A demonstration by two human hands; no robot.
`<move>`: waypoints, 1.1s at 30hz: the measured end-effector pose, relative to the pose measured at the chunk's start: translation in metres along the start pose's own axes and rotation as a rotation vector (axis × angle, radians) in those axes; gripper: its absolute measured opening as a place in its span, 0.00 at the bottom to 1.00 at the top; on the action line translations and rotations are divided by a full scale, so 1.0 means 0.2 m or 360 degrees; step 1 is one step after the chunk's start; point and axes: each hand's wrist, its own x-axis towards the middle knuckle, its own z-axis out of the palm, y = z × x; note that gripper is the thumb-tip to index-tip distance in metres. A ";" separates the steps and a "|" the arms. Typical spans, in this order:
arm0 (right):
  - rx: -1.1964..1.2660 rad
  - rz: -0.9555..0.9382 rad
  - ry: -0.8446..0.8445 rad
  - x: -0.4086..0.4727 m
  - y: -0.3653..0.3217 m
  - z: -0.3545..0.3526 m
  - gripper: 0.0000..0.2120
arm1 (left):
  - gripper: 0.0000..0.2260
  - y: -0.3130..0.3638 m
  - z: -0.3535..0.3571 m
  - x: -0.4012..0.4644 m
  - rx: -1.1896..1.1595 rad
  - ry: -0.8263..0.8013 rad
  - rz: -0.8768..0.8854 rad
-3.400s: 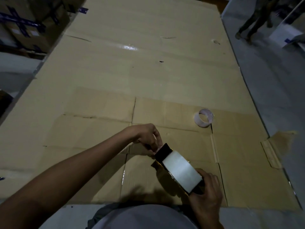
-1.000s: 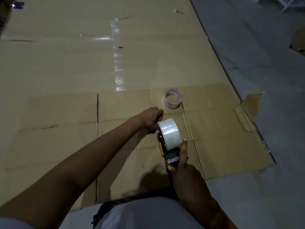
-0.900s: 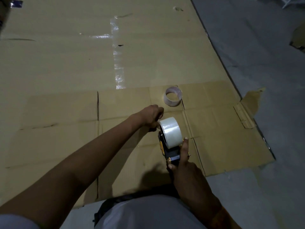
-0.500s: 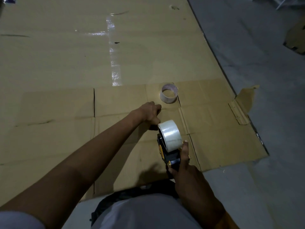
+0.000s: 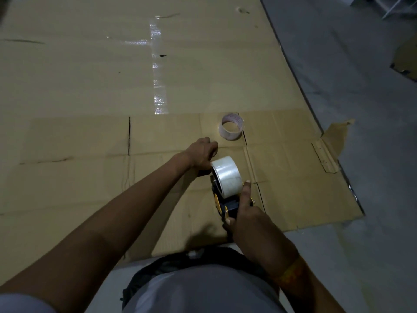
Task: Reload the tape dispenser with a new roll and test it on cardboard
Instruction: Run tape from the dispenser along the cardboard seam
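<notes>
The black and yellow tape dispenser [image 5: 222, 205] carries a full white roll of tape [image 5: 226, 176] and is held just above the flattened cardboard [image 5: 293, 177]. My right hand [image 5: 244, 214] grips its handle, with the thumb resting against the roll. My left hand [image 5: 203, 153] is at the front end of the dispenser, fingers curled; what they pinch is hidden behind the roll. A nearly spent tape roll [image 5: 231, 129] stands on the cardboard a little beyond my left hand.
A large cardboard sheet [image 5: 90, 75] lies beyond, with a shiny strip of clear tape [image 5: 159, 86] running down it. Grey concrete floor [image 5: 372, 132] lies to the right. A torn cardboard flap [image 5: 334, 136] sticks out at the sheet's right edge.
Earlier my left hand worked at the dispenser's front plate while the dispenser was tilted. Now the dispenser is upright over the cardboard; in the last second both hands have barely moved.
</notes>
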 end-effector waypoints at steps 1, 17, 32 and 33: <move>0.0002 0.0011 -0.0032 0.02 -0.01 -0.02 0.50 | 0.16 -0.01 0.00 -0.02 -0.0056 0.0026 0.0019; -0.0438 0.0212 -0.0499 0.22 -0.23 -0.22 0.52 | 0.29 -0.06 0.18 -0.28 -0.0474 0.0569 -0.0069; -0.0331 0.0332 -0.0317 0.04 -0.21 -0.13 0.49 | 0.35 0.02 0.18 -0.27 -0.0321 0.0536 -0.0229; -0.0335 0.0318 -0.0313 0.03 -0.20 -0.13 0.49 | 0.36 0.02 0.18 -0.27 -0.0306 0.0521 -0.0229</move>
